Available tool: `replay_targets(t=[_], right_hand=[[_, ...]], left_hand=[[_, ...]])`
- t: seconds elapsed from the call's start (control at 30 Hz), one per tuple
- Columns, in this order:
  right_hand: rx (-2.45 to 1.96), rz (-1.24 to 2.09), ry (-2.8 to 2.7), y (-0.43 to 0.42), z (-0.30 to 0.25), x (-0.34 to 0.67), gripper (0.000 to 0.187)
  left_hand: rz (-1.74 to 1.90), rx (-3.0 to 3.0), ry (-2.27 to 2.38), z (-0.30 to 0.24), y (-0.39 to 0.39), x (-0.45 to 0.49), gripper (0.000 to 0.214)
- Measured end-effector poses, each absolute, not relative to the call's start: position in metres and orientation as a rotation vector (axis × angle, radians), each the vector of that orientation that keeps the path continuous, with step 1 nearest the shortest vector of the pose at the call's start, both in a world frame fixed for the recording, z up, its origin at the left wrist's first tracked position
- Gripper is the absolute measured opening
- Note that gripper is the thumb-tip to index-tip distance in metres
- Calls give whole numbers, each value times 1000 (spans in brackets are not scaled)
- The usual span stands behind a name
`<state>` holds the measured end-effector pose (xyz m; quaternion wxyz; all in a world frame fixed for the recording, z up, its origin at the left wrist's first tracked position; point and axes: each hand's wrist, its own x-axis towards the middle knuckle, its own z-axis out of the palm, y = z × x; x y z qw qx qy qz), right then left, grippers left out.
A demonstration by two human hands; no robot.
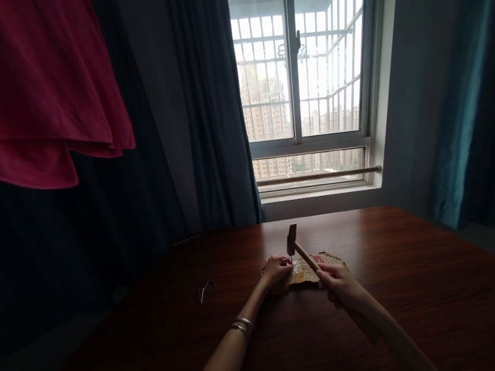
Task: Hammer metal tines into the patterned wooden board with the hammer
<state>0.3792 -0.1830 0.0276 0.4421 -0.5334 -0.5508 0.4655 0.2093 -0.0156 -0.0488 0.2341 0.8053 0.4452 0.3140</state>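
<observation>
A small flat wooden board (306, 272) studded with many tiny nails lies on the dark wooden table (432, 281). My right hand (338, 282) is closed round the wooden handle of a small hammer (292, 241), whose metal head hangs just above the board's left part. My left hand (276, 270) rests on the board's left edge, fingers pinched on a thin nail standing under the hammer head. Bracelets circle my left wrist.
A few loose thin nails (204, 290) lie on the table to the left of my hands. Dark blue curtains frame a barred window (305, 76) beyond the table's far edge. A red cloth (20, 90) hangs at the upper left.
</observation>
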Motion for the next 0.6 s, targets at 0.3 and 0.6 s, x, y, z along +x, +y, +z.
replay_targets(t=[0.3, 0.6], right_hand=[[-1395, 1146, -1398, -184, 37, 379, 36], [-1407, 1124, -1426, -182, 38, 381, 37]], left_hand=[[860, 2212, 1223, -52, -13, 210, 20], [862, 2215, 1214, -51, -13, 210, 19]])
